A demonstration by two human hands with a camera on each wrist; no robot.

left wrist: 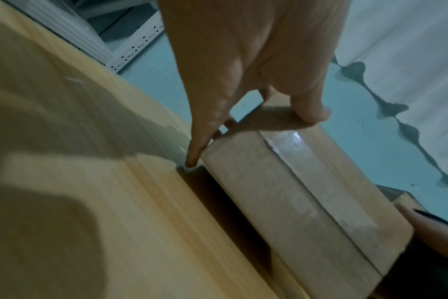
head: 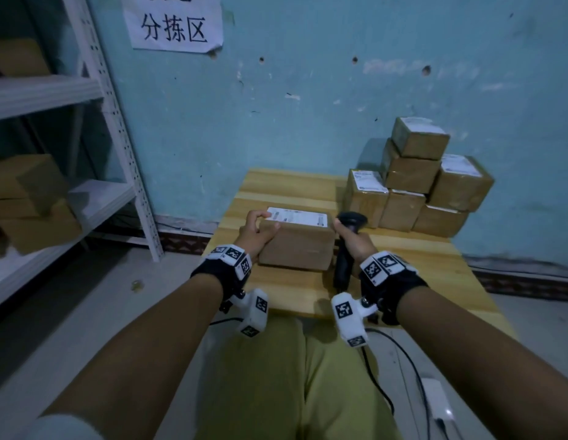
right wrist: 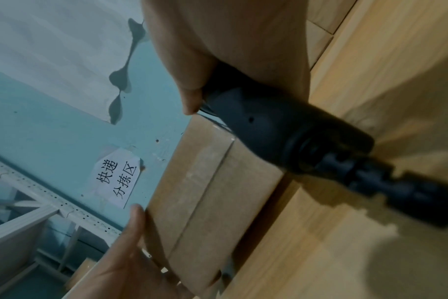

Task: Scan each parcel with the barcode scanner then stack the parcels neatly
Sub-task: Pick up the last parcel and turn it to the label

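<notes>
A brown cardboard parcel [head: 297, 241] with a white label on top rests on the wooden table [head: 435, 268]. My left hand [head: 255, 231] grips its left end, thumb on the near face and fingers over the top edge. In the left wrist view the parcel [left wrist: 294, 202] shows a taped seam, and my left hand [left wrist: 256, 81] holds its far end. My right hand [head: 352, 239] grips the black barcode scanner [head: 346, 249] just right of the parcel, head pointing away. The right wrist view shows the scanner [right wrist: 281, 137] handle in my right hand [right wrist: 230, 50], beside the parcel [right wrist: 205, 192].
A pile of several taped parcels [head: 419, 179] stands at the table's back right against the blue wall. A white metal shelf rack [head: 85, 154] with boxes is at the left. Black cables [head: 387, 376] and a white adapter [head: 436, 401] lie on the floor at the right.
</notes>
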